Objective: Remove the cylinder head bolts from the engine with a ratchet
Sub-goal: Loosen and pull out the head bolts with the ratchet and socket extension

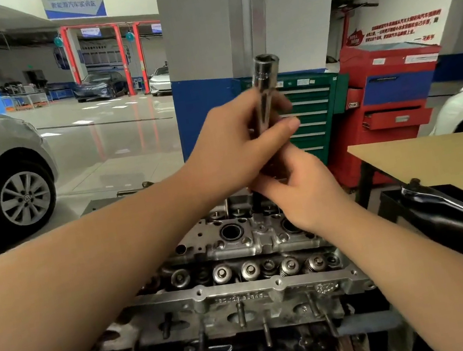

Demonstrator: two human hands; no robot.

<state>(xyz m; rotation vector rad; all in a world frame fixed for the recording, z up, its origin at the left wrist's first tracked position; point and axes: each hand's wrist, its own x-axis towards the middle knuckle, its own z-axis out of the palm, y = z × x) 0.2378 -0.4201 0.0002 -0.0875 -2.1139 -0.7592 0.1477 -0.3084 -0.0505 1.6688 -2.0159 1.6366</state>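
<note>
Both hands — left hand [231, 144], right hand [304, 190] — grip the socket [266, 88].

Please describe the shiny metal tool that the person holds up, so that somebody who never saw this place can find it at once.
Start at the bare engine cylinder head low in the middle. Just above its far end both hands meet: the left hand grips a long chrome socket tool pointing up, the right hand beneath it. It is the only polished tube, with an open hollow top.
</note>
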